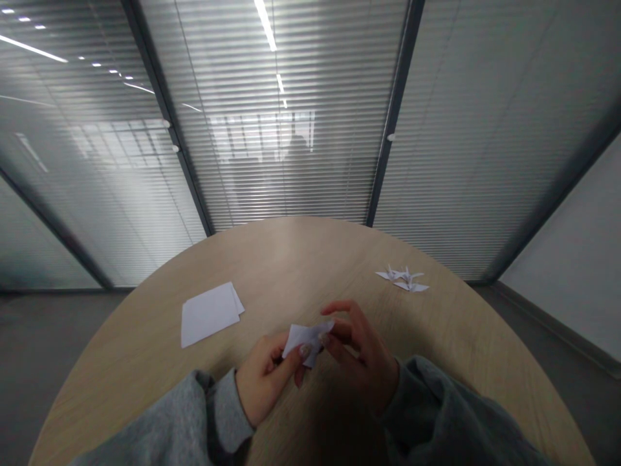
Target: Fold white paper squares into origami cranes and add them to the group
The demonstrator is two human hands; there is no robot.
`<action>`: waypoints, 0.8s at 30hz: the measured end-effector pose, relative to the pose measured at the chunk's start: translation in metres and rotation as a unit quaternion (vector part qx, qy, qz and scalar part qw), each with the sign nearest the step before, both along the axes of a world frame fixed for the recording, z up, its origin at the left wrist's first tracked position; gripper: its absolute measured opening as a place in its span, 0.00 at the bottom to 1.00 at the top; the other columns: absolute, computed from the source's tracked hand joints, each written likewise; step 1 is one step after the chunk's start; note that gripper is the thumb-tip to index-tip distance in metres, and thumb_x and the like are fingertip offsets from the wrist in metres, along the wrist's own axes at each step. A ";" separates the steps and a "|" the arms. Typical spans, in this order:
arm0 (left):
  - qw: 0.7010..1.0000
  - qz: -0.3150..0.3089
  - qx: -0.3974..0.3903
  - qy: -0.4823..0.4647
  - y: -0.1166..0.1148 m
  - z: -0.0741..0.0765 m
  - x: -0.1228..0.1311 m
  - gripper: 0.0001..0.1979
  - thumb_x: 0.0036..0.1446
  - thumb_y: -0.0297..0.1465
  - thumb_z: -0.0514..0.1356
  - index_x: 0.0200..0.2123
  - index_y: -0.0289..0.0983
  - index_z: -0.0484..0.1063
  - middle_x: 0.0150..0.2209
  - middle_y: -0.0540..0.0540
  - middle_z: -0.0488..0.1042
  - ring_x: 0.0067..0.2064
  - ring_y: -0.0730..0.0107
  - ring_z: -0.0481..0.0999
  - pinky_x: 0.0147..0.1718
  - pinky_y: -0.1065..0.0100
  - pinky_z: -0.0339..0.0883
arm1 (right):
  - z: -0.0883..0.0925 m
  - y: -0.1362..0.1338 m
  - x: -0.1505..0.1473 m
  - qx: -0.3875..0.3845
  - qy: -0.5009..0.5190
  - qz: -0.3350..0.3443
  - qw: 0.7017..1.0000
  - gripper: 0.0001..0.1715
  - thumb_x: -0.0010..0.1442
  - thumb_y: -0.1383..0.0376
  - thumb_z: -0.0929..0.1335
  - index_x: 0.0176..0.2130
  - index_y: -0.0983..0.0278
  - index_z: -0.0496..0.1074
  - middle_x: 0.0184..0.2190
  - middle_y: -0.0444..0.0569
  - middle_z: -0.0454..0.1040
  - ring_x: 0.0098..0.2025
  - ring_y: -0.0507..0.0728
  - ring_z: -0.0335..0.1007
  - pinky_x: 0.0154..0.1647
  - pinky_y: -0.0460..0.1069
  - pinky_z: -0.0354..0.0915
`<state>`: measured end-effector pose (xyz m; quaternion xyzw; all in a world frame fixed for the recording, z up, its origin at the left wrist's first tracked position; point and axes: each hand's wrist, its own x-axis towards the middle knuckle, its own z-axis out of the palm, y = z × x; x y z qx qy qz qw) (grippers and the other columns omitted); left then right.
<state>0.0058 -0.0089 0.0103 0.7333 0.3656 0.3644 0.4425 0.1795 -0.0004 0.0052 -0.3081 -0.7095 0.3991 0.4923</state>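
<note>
- Checking the head cam feed from my end: my left hand (264,382) is closed in a pinch, with the thumb pressed on a small folded piece of white paper (308,340) and the other fingers curled behind it
- My right hand (361,353) is gripping the same paper from the other side, fingers curled over and around its right edge
- That folded white paper is held up between both hands, over the near part of the table, and I can't make out its exact folds from here
- Both wrists come out of baggy grey knit sweater sleeves (165,427), and they're resting near the table's near edge
- The table is a round light-wood tabletop (301,252), and both hands are over it
- Up and left of my left hand, a small stack of flat white paper squares (209,315) lies slightly fanned on the wood, well apart from my hands
- Up and right of my right hand sit white folded paper cranes (402,278), bunched together and touching, though I can't get a sure count
- Past the table there's a glass partition with grey horizontal blinds (291,162), and a blurry dark shape shows behind it
</note>
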 end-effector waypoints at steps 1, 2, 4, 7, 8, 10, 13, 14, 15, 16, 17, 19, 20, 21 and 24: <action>1.000 0.004 0.001 -0.003 0.000 -0.001 0.000 0.21 0.62 0.43 0.49 0.26 0.35 0.67 0.18 0.53 0.62 0.22 0.73 0.62 0.25 0.71 0.55 | 0.000 0.001 0.000 -0.023 0.011 0.005 1.000 0.16 0.61 0.56 0.63 0.45 0.62 0.55 0.26 0.46 0.73 0.28 0.55 0.73 0.30 0.51 0.68; 1.000 0.008 0.001 -0.005 0.000 -0.001 0.000 0.20 0.62 0.43 0.48 0.27 0.34 0.68 0.18 0.53 0.62 0.22 0.73 0.62 0.25 0.71 0.56 | -0.001 0.001 -0.001 -0.041 0.015 0.010 0.999 0.17 0.60 0.56 0.64 0.44 0.62 0.56 0.27 0.47 0.73 0.28 0.55 0.73 0.30 0.51 0.68; 1.000 0.016 0.006 -0.014 0.000 -0.001 0.000 0.20 0.61 0.43 0.49 0.27 0.34 0.68 0.18 0.53 0.63 0.23 0.73 0.62 0.25 0.71 0.56 | -0.001 0.003 -0.001 -0.057 -0.003 0.018 0.998 0.15 0.58 0.54 0.65 0.37 0.63 0.61 0.26 0.47 0.72 0.28 0.55 0.72 0.30 0.51 0.68; 1.000 0.021 0.015 -0.016 0.001 0.000 0.000 0.20 0.61 0.43 0.49 0.25 0.35 0.67 0.19 0.53 0.62 0.23 0.73 0.62 0.25 0.71 0.56 | -0.001 0.004 -0.001 -0.052 -0.051 0.011 0.997 0.16 0.57 0.54 0.65 0.27 0.64 0.64 0.23 0.46 0.69 0.25 0.53 0.68 0.29 0.50 0.66; 0.999 0.024 0.018 -0.011 0.001 0.000 0.000 0.20 0.61 0.43 0.48 0.25 0.35 0.66 0.19 0.53 0.62 0.23 0.73 0.62 0.25 0.71 0.55 | -0.002 0.004 -0.001 -0.052 -0.061 0.004 0.997 0.16 0.56 0.54 0.65 0.26 0.64 0.65 0.22 0.46 0.69 0.25 0.53 0.67 0.28 0.49 0.66; 0.999 0.029 0.027 0.002 0.001 0.000 0.000 0.21 0.62 0.43 0.48 0.24 0.36 0.65 0.19 0.53 0.62 0.23 0.73 0.62 0.25 0.71 0.55 | -0.002 0.004 -0.001 -0.057 -0.073 -0.010 0.996 0.16 0.56 0.55 0.65 0.26 0.64 0.65 0.21 0.45 0.68 0.24 0.52 0.65 0.28 0.49 0.65; 0.999 0.035 0.033 0.023 0.001 -0.001 0.000 0.21 0.62 0.44 0.47 0.23 0.36 0.63 0.19 0.53 0.61 0.24 0.73 0.62 0.25 0.70 0.54 | -0.003 0.003 -0.002 -0.070 -0.079 -0.023 0.994 0.16 0.55 0.55 0.65 0.26 0.64 0.65 0.21 0.45 0.67 0.24 0.52 0.63 0.28 0.49 0.64; 0.998 0.035 0.035 0.027 0.002 -0.001 0.000 0.22 0.62 0.44 0.47 0.23 0.36 0.63 0.19 0.53 0.60 0.24 0.72 0.62 0.25 0.70 0.54 | -0.002 0.003 -0.002 -0.077 -0.078 -0.025 0.994 0.16 0.54 0.55 0.65 0.25 0.64 0.66 0.21 0.45 0.67 0.25 0.52 0.63 0.28 0.49 0.64; 0.998 0.035 0.037 0.031 0.002 -0.001 0.000 0.22 0.61 0.45 0.46 0.23 0.36 0.63 0.19 0.53 0.60 0.24 0.72 0.61 0.25 0.70 0.54 | -0.002 0.003 -0.002 -0.084 -0.076 -0.024 0.993 0.16 0.54 0.55 0.65 0.26 0.64 0.66 0.21 0.45 0.67 0.25 0.53 0.63 0.29 0.49 0.64; 0.998 0.034 0.039 0.034 0.002 -0.002 0.000 0.22 0.61 0.45 0.46 0.22 0.36 0.62 0.19 0.53 0.60 0.24 0.72 0.61 0.25 0.70 0.54 | -0.002 0.003 -0.002 -0.090 -0.074 -0.020 0.993 0.16 0.54 0.54 0.65 0.26 0.64 0.66 0.22 0.45 0.67 0.25 0.53 0.64 0.29 0.50 0.64; 0.998 0.031 0.040 0.037 0.002 -0.002 0.000 0.23 0.61 0.46 0.46 0.22 0.37 0.62 0.19 0.53 0.59 0.24 0.72 0.61 0.25 0.70 0.54 | -0.002 0.003 -0.002 -0.095 -0.072 -0.016 0.993 0.16 0.54 0.54 0.65 0.26 0.65 0.67 0.22 0.46 0.67 0.26 0.54 0.64 0.30 0.50 0.64; 0.998 0.027 0.033 0.037 0.003 -0.003 -0.001 0.23 0.61 0.46 0.46 0.22 0.37 0.62 0.19 0.53 0.59 0.23 0.72 0.60 0.25 0.70 0.53 | -0.003 0.004 -0.002 -0.101 -0.068 -0.010 0.993 0.16 0.53 0.54 0.66 0.26 0.65 0.67 0.23 0.47 0.68 0.28 0.55 0.65 0.31 0.50 0.64; 0.999 0.026 0.024 0.034 0.003 -0.004 -0.001 0.23 0.61 0.47 0.46 0.22 0.37 0.62 0.19 0.53 0.59 0.23 0.73 0.60 0.24 0.70 0.53 | -0.004 0.004 -0.001 -0.103 -0.066 -0.008 0.992 0.17 0.53 0.53 0.66 0.26 0.65 0.67 0.23 0.47 0.68 0.28 0.55 0.65 0.31 0.50 0.64; 0.999 0.026 0.014 0.028 0.003 -0.005 -0.001 0.23 0.61 0.47 0.47 0.22 0.37 0.62 0.19 0.54 0.58 0.23 0.73 0.59 0.24 0.70 0.53 | -0.004 0.004 -0.001 -0.105 -0.065 -0.009 0.992 0.17 0.53 0.53 0.66 0.26 0.65 0.66 0.23 0.46 0.67 0.27 0.54 0.65 0.31 0.50 0.64; 1.000 0.021 -0.014 0.004 0.002 -0.006 -0.001 0.22 0.60 0.47 0.48 0.23 0.36 0.63 0.18 0.54 0.57 0.22 0.74 0.58 0.24 0.70 0.52 | -0.004 0.005 -0.001 -0.095 -0.055 0.000 0.994 0.20 0.54 0.51 0.66 0.26 0.65 0.66 0.22 0.44 0.65 0.25 0.52 0.62 0.28 0.48 0.62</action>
